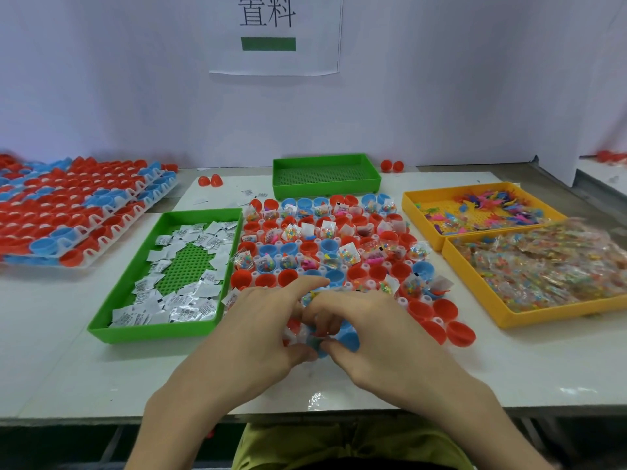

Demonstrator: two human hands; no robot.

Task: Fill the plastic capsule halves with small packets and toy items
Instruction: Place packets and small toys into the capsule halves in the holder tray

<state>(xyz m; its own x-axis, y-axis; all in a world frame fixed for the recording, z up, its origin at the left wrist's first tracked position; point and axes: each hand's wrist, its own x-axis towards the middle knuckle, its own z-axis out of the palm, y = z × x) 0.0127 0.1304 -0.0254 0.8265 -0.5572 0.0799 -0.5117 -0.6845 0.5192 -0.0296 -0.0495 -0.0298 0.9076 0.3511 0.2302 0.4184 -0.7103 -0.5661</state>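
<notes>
We look down on a white table [509, 368] set against a pale partition [101, 79], where a paper sign [274, 35] bearing printed characters and a green bar hangs.

At the middle of the table lies a white rack [402, 301] holding red and blue capsule halves [459, 332]; many of the farther ones already carry small packets and bits of colour, while several nearer ones sit bare.

Both hands meet over the rack's near edge. The right hand [369, 330] curls its fingers and thumb round a blue capsule half [351, 335], just above the rack. The left hand [261, 320] has its forefinger stretched out and its other fingers bent toward the same spot, beside a crumpled clear packet [292, 332]; blur keeps us from telling what it grips.

Left of the rack stands a green tray [149, 334] strewn with white packets [203, 239]. Behind the rack is an empty green tray [325, 161].

To the right, one yellow tray [420, 218] holds bright toy figures [488, 205], and a nearer yellow tray [475, 279] is heaped with clear bead packets [543, 266].

At far left, stacked racks [135, 212] carry more capsule halves, and two loose red halves [208, 180] lie near the back.
</notes>
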